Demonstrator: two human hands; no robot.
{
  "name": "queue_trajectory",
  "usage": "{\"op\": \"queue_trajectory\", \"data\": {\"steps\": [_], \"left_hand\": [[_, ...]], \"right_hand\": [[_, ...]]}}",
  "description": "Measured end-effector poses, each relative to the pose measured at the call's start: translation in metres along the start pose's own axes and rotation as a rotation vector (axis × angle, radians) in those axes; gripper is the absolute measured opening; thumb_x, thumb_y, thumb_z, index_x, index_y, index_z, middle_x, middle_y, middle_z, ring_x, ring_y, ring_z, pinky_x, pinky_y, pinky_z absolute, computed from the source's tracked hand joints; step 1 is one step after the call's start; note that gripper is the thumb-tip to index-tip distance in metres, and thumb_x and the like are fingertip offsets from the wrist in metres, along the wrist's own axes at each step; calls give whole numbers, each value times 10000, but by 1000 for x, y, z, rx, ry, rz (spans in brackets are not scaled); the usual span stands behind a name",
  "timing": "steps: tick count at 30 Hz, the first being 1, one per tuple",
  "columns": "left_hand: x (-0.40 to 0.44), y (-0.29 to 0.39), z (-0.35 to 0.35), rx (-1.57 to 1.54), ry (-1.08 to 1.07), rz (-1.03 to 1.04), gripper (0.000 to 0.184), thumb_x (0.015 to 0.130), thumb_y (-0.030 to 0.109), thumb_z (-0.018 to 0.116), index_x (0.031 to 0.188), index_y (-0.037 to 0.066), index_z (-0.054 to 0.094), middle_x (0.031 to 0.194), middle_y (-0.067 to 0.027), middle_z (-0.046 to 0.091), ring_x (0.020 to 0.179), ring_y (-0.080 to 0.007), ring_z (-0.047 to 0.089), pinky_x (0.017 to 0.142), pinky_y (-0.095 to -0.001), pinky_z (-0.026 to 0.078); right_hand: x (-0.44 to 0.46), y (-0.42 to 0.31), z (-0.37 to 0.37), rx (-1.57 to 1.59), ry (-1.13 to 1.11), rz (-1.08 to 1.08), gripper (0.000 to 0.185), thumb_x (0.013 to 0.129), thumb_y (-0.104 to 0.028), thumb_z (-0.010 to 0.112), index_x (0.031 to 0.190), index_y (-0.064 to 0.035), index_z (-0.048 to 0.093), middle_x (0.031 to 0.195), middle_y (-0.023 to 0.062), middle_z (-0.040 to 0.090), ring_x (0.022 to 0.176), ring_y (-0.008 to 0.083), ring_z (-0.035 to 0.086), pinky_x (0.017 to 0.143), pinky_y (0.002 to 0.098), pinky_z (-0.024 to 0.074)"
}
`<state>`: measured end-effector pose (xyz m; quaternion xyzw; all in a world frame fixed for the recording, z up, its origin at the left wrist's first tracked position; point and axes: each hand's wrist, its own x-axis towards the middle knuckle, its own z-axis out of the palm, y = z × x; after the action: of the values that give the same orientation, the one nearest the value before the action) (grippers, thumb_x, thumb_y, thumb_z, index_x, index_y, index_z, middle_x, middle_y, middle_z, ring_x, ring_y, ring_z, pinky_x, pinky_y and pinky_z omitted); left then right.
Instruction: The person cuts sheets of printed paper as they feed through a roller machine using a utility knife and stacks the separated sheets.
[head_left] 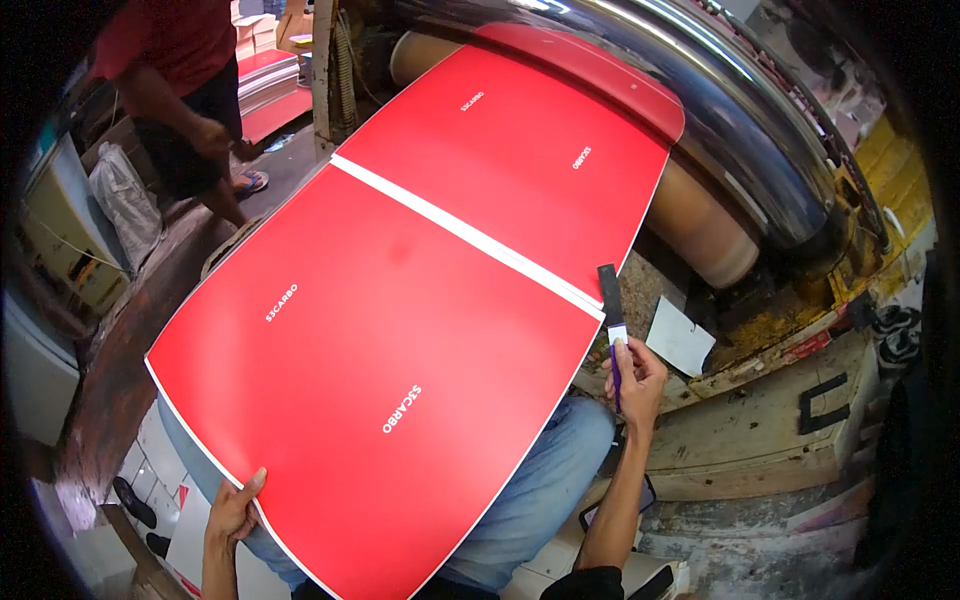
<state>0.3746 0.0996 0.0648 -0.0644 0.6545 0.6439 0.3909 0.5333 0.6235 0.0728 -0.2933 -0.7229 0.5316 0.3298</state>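
Observation:
A large red printed sheet (360,300) with "S3CARBO" lettering and white borders lies across my lap. My left hand (236,508) pinches its near left edge, thumb on top. Beyond a white gap, a second red sheet (500,150) runs up to a shiny metal roller (720,110), where its far end curves against the roller. At the right end of the gap, my right hand (636,378) grips a purple-handled tool (611,300) with a flat black end. That black end is at the sheets' right edge; whether it touches them I cannot tell.
Below the metal roller sits a brown roller (705,225). A white paper piece (681,335) lies right of my right hand, above a wooden board (750,440). At upper left stands another person (180,90), near stacked red sheets (272,95).

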Motion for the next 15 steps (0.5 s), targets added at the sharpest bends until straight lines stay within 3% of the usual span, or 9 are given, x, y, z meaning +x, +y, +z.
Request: {"op": "queue_trajectory", "data": {"steps": [4, 7, 9, 12, 14, 15], "left_hand": [[-7, 3, 12, -100, 61, 104, 428, 907, 165, 610, 1260, 4, 428, 1076, -128, 631, 820, -171, 671, 607, -275, 569], [-8, 2, 5, -85, 101, 45, 498, 912, 149, 597, 1295, -34, 335, 991, -171, 641, 613, -205, 681, 418, -281, 569], [-3, -6, -4, -132, 40, 97, 462, 913, 154, 602, 1276, -21, 376, 987, -162, 645, 621, -183, 678, 408, -249, 547], [-9, 5, 11, -133, 110, 87, 458, 908, 163, 616, 1270, -14, 399, 983, -145, 649, 672, -160, 680, 433, -240, 544], [-20, 15, 11, -58, 101, 66, 470, 907, 162, 617, 1279, -11, 389, 983, -137, 648, 707, -158, 680, 458, -248, 554], [-22, 20, 9, 17, 96, 46, 483, 905, 160, 619, 1288, -9, 378, 984, -128, 648, 742, -156, 680, 484, -256, 564]], "right_hand": [[2, 0, -13, 6, -45, -9, 217, 911, -156, 614, 1022, 28, 646, 666, 60, 619, 434, 78, 493, 388, 226, 375], [1, -5, -19, -73, -85, 1, 202, 917, -155, 602, 981, 27, 662, 661, 58, 616, 451, 72, 514, 397, 222, 381], [2, -5, -16, -117, -86, -28, 193, 912, -138, 606, 999, 24, 665, 664, 53, 617, 463, 66, 511, 404, 219, 379], [17, -4, -10, -207, -104, -132, 192, 895, -86, 617, 1043, 25, 667, 679, 35, 619, 504, 57, 498, 442, 217, 378], [24, -9, -1, -303, -74, -311, 162, 849, -84, 649, 964, 23, 687, 691, 90, 661, 564, 98, 577, 525, 252, 432], [25, -24, 0, -291, -30, -292, 166, 828, -71, 659, 975, -3, 696, 711, 120, 657, 610, 125, 595, 563, 254, 444]]}}
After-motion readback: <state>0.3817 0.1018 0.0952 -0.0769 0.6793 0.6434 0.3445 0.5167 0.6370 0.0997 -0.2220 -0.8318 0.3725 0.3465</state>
